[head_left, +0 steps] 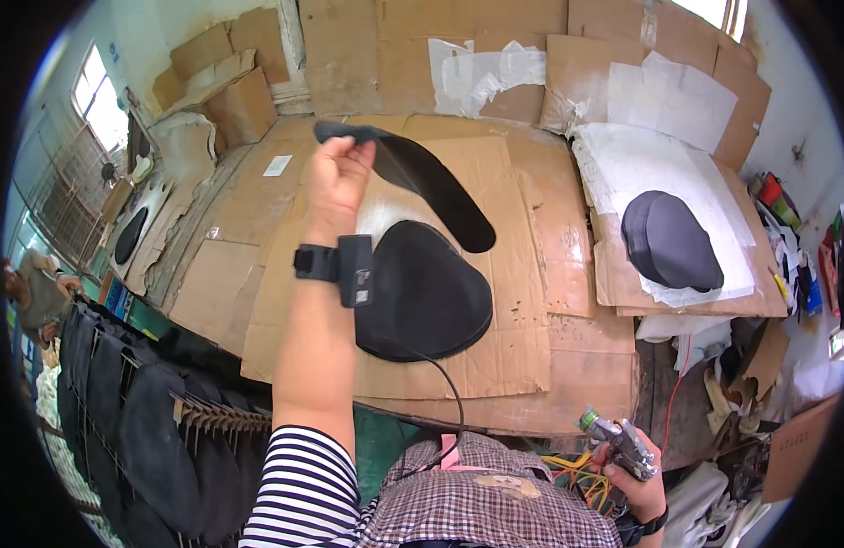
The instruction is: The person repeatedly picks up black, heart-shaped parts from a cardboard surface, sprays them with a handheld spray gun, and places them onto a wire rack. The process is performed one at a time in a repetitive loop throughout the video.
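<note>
My left hand (pixel 338 178) is raised over the cardboard-covered table, fingers pinched on one end of a curved black sheet (pixel 431 180). The sheet arches to the right and its far end hangs low. Beneath it, a stack of rounded black pads (pixel 427 297) lies on a flat cardboard piece (pixel 513 356). Low on the right, my right hand (pixel 643 489) is closed around a metal spray gun (pixel 628 447) with a green ring at its front end. The gun points up and to the left, beyond the table's near edge. Its trigger is hard to make out.
Another stack of black pads (pixel 669 239) rests on white paper (pixel 614 164) at the right. Black pieces hang from a rack (pixel 189 438) at the lower left, near another person (pixel 43 297). Orange and yellow hoses (pixel 582 475) run beside my apron. Cardboard panels (pixel 340 55) line the back.
</note>
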A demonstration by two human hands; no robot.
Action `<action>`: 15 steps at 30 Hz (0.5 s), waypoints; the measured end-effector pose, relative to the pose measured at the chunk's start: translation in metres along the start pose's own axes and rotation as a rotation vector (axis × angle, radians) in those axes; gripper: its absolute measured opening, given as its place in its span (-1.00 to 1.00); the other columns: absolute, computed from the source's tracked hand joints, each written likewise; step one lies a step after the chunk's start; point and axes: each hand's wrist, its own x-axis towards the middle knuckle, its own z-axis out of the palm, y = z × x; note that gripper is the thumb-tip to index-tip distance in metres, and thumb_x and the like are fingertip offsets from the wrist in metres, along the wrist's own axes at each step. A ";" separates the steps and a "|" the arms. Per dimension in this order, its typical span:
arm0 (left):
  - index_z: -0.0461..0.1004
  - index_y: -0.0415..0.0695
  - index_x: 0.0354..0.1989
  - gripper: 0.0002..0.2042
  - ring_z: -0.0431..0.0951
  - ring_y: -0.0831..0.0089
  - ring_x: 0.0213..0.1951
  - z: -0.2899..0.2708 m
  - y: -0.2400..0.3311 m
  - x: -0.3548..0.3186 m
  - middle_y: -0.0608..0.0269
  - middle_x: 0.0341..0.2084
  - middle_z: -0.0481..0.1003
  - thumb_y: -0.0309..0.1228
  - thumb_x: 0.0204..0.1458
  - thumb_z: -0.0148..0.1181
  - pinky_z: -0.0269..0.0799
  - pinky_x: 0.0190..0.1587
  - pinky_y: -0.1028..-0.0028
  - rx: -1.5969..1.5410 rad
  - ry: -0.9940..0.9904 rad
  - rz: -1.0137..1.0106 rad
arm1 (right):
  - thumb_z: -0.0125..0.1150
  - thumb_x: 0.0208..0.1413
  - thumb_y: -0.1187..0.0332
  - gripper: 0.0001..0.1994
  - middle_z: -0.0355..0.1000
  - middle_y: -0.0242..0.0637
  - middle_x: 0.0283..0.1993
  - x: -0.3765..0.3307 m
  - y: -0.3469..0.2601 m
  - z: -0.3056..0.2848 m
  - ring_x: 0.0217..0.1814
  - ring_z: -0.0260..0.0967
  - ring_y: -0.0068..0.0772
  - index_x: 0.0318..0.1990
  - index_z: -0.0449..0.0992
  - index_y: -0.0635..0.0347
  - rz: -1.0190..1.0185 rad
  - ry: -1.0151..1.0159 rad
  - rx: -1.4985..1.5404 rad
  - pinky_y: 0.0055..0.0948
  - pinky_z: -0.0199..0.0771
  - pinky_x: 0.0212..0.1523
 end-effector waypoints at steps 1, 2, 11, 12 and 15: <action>0.39 -0.22 -0.41 -0.90 0.48 0.29 -0.31 0.007 0.014 -0.002 0.14 -0.42 0.47 -0.67 -0.10 0.04 0.42 -0.09 0.26 -0.018 -0.029 0.029 | 0.28 -0.16 0.53 -0.43 0.44 -0.20 -0.32 0.000 0.000 0.000 -0.29 0.44 -0.42 0.08 0.27 0.39 0.014 -0.032 -0.023 -0.45 0.47 -0.26; 0.39 -0.24 -0.38 -0.89 0.48 0.28 -0.29 0.012 0.025 -0.005 0.11 -0.39 0.48 -0.68 -0.10 0.03 0.43 -0.09 0.28 -0.042 -0.059 0.043 | 0.28 -0.16 0.53 -0.44 0.44 -0.21 -0.32 -0.001 0.001 -0.001 -0.31 0.44 -0.42 0.08 0.28 0.39 0.027 -0.054 -0.045 -0.45 0.47 -0.26; 0.36 -0.38 -0.22 -0.82 0.49 0.26 -0.21 -0.041 0.145 -0.106 0.03 -0.28 0.48 -0.70 -0.03 -0.02 0.42 -0.06 0.35 -0.038 -0.052 0.190 | 0.32 -0.14 0.39 -0.44 0.43 -0.23 -0.43 -0.013 -0.029 0.022 -0.40 0.42 -0.46 0.05 0.28 0.41 -0.050 0.193 -0.104 -0.51 0.44 -0.36; 0.36 -0.39 -0.22 -0.83 0.49 0.26 -0.22 -0.057 0.156 -0.115 0.03 -0.28 0.48 -0.69 -0.02 -0.04 0.42 -0.05 0.36 -0.017 0.001 0.224 | 0.32 -0.14 0.39 -0.45 0.43 -0.23 -0.44 -0.016 -0.032 0.021 -0.40 0.42 -0.47 0.04 0.29 0.41 -0.022 0.163 -0.148 -0.52 0.44 -0.36; 0.36 -0.41 -0.23 -0.84 0.50 0.25 -0.22 -0.090 0.173 -0.142 0.00 -0.27 0.48 -0.66 0.03 -0.08 0.41 -0.04 0.37 -0.005 0.080 0.260 | 0.32 -0.15 0.42 -0.47 0.44 -0.23 -0.46 -0.027 -0.030 0.019 -0.39 0.42 -0.49 0.01 0.31 0.42 0.019 0.039 -0.263 -0.53 0.41 -0.36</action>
